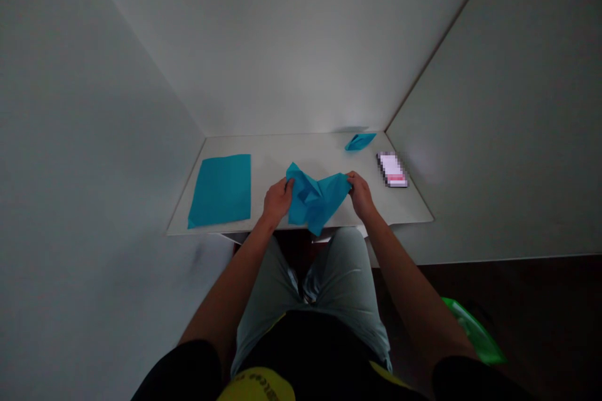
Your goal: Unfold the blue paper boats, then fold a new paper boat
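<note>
Between my two hands is a creased, partly folded sheet of blue paper [317, 200], its lower tip reaching over the table's front edge. My left hand [279, 199] pinches its left corner. On the opposite side, my right hand [360, 193] grips the right corner between thumb and fingers. Flat blue paper [221, 189] lies on the table to the left of my left hand; whether it is one sheet or a stack I cannot tell. A small folded blue paper piece [360, 141] rests at the back right of the table.
The white table [273, 147] is set against walls at the back and on both sides. A phone [393, 170] with a lit, blurred screen lies near its right edge. Something bright green [475, 332] is down on the dark floor at the right.
</note>
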A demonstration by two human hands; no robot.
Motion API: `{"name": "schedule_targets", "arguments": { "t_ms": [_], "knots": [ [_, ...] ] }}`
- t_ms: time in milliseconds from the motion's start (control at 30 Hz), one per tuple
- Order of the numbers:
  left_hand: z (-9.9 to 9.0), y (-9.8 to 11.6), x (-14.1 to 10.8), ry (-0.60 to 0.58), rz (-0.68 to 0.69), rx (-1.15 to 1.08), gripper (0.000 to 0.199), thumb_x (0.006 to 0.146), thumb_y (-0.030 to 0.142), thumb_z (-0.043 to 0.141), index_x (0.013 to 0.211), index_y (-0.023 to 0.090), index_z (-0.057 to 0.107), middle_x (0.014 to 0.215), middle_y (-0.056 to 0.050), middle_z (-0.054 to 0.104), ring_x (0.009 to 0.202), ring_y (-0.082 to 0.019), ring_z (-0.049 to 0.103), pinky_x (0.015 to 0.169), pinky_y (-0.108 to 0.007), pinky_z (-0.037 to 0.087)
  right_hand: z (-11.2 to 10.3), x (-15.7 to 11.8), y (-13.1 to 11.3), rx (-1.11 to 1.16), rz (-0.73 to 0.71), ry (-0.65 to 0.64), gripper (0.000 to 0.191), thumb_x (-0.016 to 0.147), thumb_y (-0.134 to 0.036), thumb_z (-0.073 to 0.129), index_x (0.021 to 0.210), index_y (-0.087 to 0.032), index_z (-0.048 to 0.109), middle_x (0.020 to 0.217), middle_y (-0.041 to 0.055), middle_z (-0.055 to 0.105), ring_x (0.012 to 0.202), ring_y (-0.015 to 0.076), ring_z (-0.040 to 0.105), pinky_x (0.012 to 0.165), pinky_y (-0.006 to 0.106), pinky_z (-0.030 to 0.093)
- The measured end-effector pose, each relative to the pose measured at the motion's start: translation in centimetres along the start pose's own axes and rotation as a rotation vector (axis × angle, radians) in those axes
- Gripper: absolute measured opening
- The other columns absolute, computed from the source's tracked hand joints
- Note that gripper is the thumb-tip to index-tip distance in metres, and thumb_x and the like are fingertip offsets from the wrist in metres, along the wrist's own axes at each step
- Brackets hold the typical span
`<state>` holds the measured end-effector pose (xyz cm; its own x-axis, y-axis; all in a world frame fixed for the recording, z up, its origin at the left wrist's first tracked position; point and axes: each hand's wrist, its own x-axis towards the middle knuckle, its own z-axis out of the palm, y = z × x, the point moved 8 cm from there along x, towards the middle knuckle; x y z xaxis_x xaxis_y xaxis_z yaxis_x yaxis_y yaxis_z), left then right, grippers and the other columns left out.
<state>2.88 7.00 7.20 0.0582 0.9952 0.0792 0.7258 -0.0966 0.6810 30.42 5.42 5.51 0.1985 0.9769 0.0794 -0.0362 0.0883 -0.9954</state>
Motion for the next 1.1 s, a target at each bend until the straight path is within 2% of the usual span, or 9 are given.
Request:
{"name": "schedule_targets", "arguments": {
  "t_ms": [167,400,567,633,733,800,900,1000,1100],
  "knots": [
    [-0.9,-0.6,0.2,-0.002,-0.052,0.120,0.040,0.114,0.047,0.039,0.097,0.024,0.067,0.100,-0.010,0.079,0.096,-0.027,0.072,0.081,-0.033,0.045,-0.6,-0.3,0.2,-0.101,0.038,-0.023,0.036,0.087,-0.055,0.064,0.075,-0.026,0.047,0.071,-0.0022,0.050,0.071,0.0179,0.049,0.067,0.030,0.052],
    [-1.9,-2.5,0.7,-0.059,-0.110,0.270,0.044,0.116,0.050,0.033,0.109,0.024,0.068,0.110,-0.013,0.080,0.106,-0.030,0.074,0.084,-0.034,0.047,-2.1,-0.1,0.8,-0.167,0.060,0.057,0.038,0.085,-0.060,0.064,0.074,-0.026,0.048,0.069,-0.0036,0.047,0.068,0.0169,0.049,0.062,0.029,0.052],
    [-3.3,-3.6,3.0,-0.134,-0.085,0.444,0.045,0.114,0.052,0.036,0.119,0.023,0.070,0.114,-0.015,0.079,0.108,-0.034,0.073,0.086,-0.038,0.049,-3.6,0.1,1.6,-0.262,0.106,0.043,0.036,0.082,-0.059,0.060,0.072,-0.027,0.049,0.067,-0.0035,0.047,0.066,0.0174,0.048,0.061,0.031,0.049],
    [-4.3,-2.9,4.5,-0.108,-0.050,0.476,0.041,0.113,0.049,0.041,0.127,0.022,0.069,0.122,-0.016,0.076,0.114,-0.035,0.070,0.090,-0.040,0.050,-4.2,0.0,2.0,-0.299,0.111,0.057,0.034,0.082,-0.058,0.059,0.071,-0.027,0.049,0.065,-0.0036,0.047,0.064,0.0178,0.049,0.060,0.032,0.047],
    [-5.4,0.0,5.8,0.038,0.065,0.470,0.038,0.111,0.038,0.048,0.141,0.020,0.063,0.142,-0.018,0.066,0.131,-0.036,0.061,0.107,-0.046,0.047,-5.1,-0.6,2.9,-0.359,0.108,0.137,0.030,0.084,-0.055,0.057,0.074,-0.028,0.050,0.063,-0.0038,0.049,0.062,0.0190,0.050,0.062,0.034,0.045],
    [-4.3,2.2,5.2,0.083,0.151,0.454,0.042,0.111,0.038,0.048,0.146,0.019,0.061,0.148,-0.019,0.061,0.137,-0.037,0.055,0.114,-0.050,0.043,-5.7,-1.2,3.6,-0.397,0.120,0.216,0.028,0.086,-0.055,0.055,0.078,-0.029,0.049,0.064,-0.0036,0.051,0.062,0.0204,0.052,0.063,0.035,0.045],
    [0.5,4.3,2.5,-0.027,0.265,0.409,0.049,0.111,0.049,0.045,0.148,0.021,0.062,0.149,-0.017,0.062,0.138,-0.037,0.055,0.118,-0.052,0.043,-5.7,-2.2,4.6,-0.503,0.119,0.221,0.028,0.088,-0.056,0.053,0.083,-0.029,0.052,0.069,-0.0011,0.058,0.067,0.0228,0.057,0.067,0.038,0.048],
    [5.4,3.2,-0.4,-0.131,0.259,0.417,0.063,0.110,0.058,0.042,0.156,0.017,0.057,0.160,-0.019,0.058,0.147,-0.038,0.051,0.122,-0.054,0.042,-5.1,-2.9,4.6,-0.684,0.010,0.119,0.022,0.086,-0.049,0.058,0.083,-0.027,0.056,0.081,0.0039,0.064,0.073,0.0237,0.059,0.075,0.041,0.051],
    [8.1,1.0,-1.9,-0.180,0.300,0.440,0.073,0.109,0.060,0.043,0.165,0.014,0.048,0.173,-0.018,0.044,0.163,-0.037,0.036,0.133,-0.056,0.029,-4.9,-3.7,3.6,-0.833,-0.137,0.122,0.017,0.082,-0.040,0.065,0.088,-0.024,0.062,0.101,0.0117,0.067,0.083,0.0264,0.063,0.086,0.046,0.054]
  ]
}}
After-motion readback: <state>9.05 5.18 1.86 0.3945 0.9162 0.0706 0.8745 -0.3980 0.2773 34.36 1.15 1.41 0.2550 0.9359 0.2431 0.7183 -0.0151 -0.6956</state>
